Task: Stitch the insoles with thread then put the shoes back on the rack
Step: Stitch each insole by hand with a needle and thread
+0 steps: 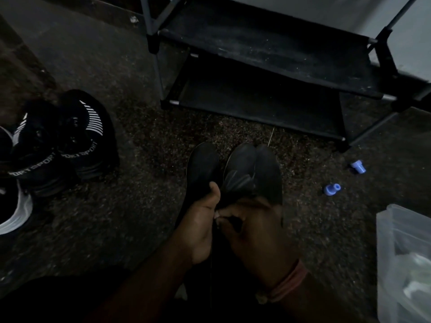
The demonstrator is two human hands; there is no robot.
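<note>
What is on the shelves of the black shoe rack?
Nothing shows on the two shelves of the shoe rack. The lower shelf's back is too dark to see.

The floor (144, 127) is showing as a rough, speckled, matt surface, much like coarse carpet or gritty stone; which one cannot be told in this dim light. The rack (268, 64) is presenting matt black shelves, seemingly fabric and dusted with pale specks, on thin tubes with metal ends glinting faintly. The insoles (242, 169) are looking dark, matt and slightly creased, like worn foam or cloth. The shoes (70, 141) are appearing as black knit cloth with white printed stripes and lettering. Two small caps (358, 166) are gleaming as smooth blue plastic. The bag (405, 252) is showing translucent, glossy plastic.
</note>
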